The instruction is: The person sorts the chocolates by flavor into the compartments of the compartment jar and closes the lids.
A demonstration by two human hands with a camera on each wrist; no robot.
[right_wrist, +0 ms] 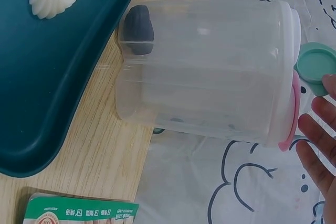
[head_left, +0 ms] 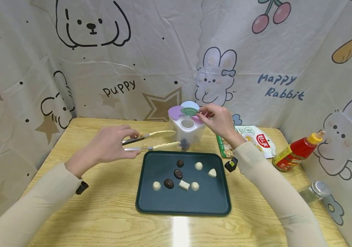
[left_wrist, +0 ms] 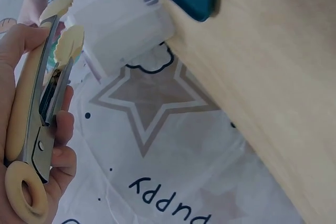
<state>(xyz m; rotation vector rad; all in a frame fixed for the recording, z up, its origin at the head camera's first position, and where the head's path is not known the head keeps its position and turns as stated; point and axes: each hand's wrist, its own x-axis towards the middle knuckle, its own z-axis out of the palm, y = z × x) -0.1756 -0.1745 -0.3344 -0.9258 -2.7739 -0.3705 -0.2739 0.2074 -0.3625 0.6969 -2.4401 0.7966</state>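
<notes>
Pinching a probably light, stiff green flip lid (head_left: pixel 189 112), best held by its rim, the right hand (head_left: pixel 220 120) is hovering; leftward, the left hand (head_left: pixel 111 144) is gripping tongs (left_wrist: pixel 26 103).

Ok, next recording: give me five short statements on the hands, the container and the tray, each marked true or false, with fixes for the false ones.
1. The left hand holds tongs. True.
2. The right hand pinches a purple lid. False: it pinches the green lid.
3. The container stands beyond the tray, as the head view shows. True.
4. Dark pieces outnumber white pieces on the tray. False: three are dark and five white.
5. The red bottle stands to the tray's right. True.
</notes>
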